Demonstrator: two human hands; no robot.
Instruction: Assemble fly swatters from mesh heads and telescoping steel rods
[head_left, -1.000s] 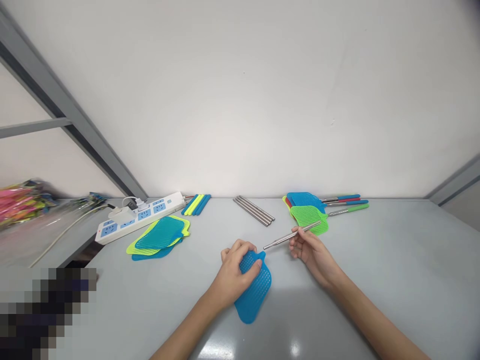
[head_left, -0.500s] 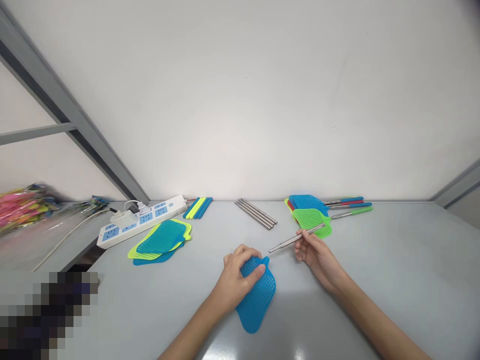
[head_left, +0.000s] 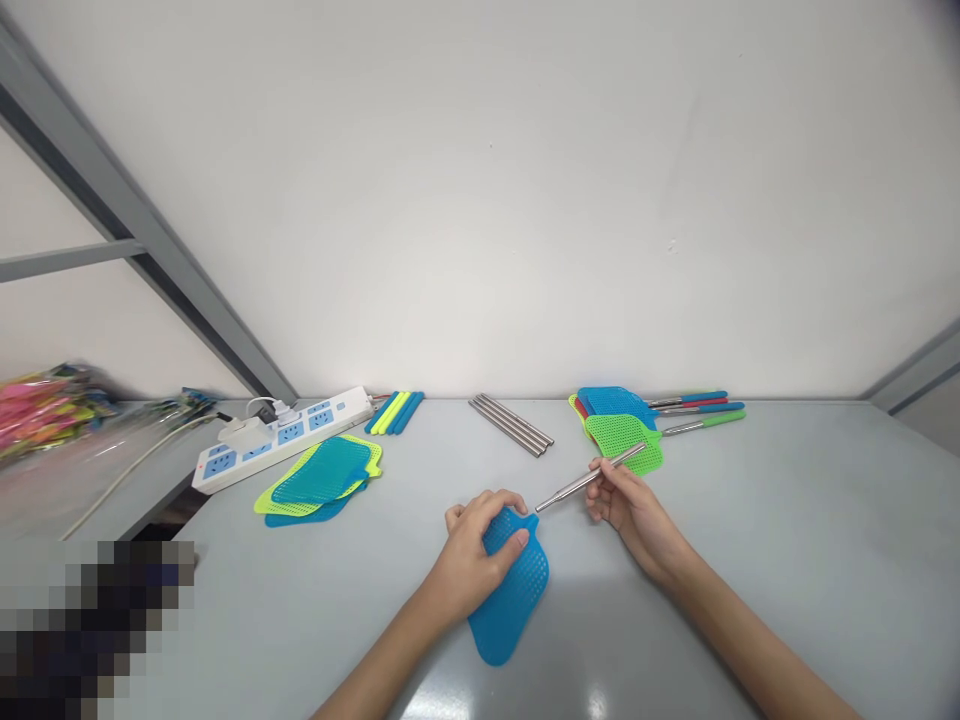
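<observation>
A blue perforated fly swatter head lies near the front middle of the table, its short neck pointing away from me. My left hand grips it by the sides near the neck, thumb on top. My right hand pinches a steel telescopic rod between thumb and fingers. The rod slants down to the left, and its narrower tip is close to the swatter's neck; whether they touch I cannot tell. Several more steel rods lie side by side behind my hands.
Loose blue and yellow swatter heads lie to the left, by a white power strip. Blue and yellow handle sleeves sit beside it. Swatters with handles are stacked at the back right. Plastic-wrapped colourful goods are far left.
The rod's tip in my right hand has come slightly down and closer to the swatter head's neck. My left hand keeps its hold on the swatter head.
</observation>
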